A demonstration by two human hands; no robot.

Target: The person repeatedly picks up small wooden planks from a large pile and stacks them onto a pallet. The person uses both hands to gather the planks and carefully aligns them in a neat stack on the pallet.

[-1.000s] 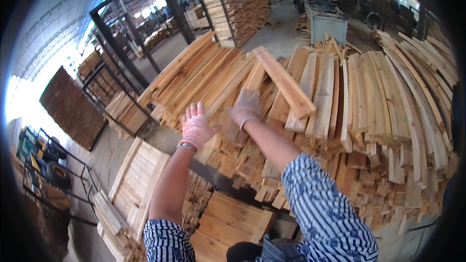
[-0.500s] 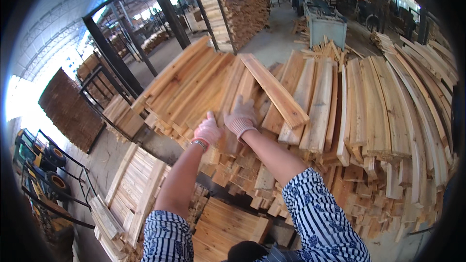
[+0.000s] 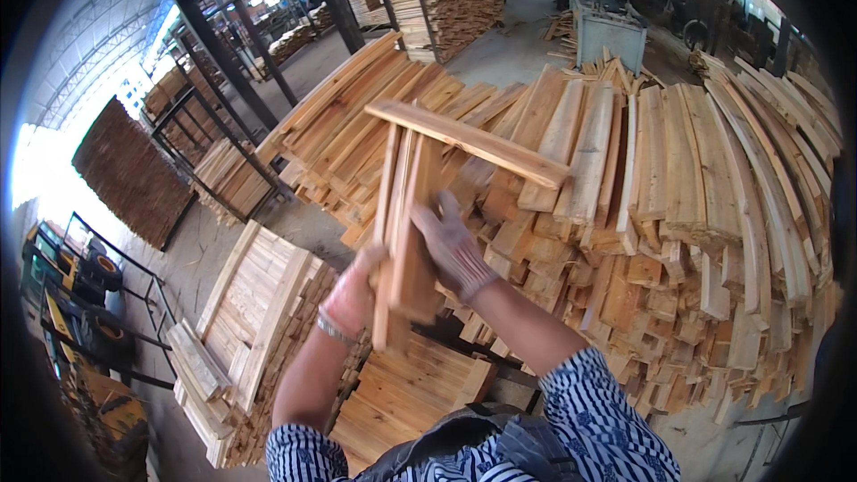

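Observation:
Between my two gloved hands are a few wooden planks [image 3: 414,223], tilted on edge and pulled out from the large pile. My left hand [image 3: 354,287], in a pinkish glove, grips their left side near the close end. My right hand [image 3: 453,245], in a pale glove with a ribbed cuff, presses on the right side; both are somewhat blurred. A loose plank [image 3: 473,141] lies slantwise across the far ends of the held ones, reaching onto the pile. Flat boards [image 3: 357,107] lie on the pile's left part, beyond my hands.
Lower left stands a stack of pale boards [image 3: 254,295]; another board stack [image 3: 406,393] is close below my hands. Long boards [image 3: 687,161] fan out at right. A dark metal frame [image 3: 223,62] rises behind. A yellow-and-black vehicle [image 3: 85,321] stands at far left.
My hands have drawn planks off the pile toward me, lifting and turning them on edge. The loose slanting plank has swung its far end leftward and now lies more crosswise.

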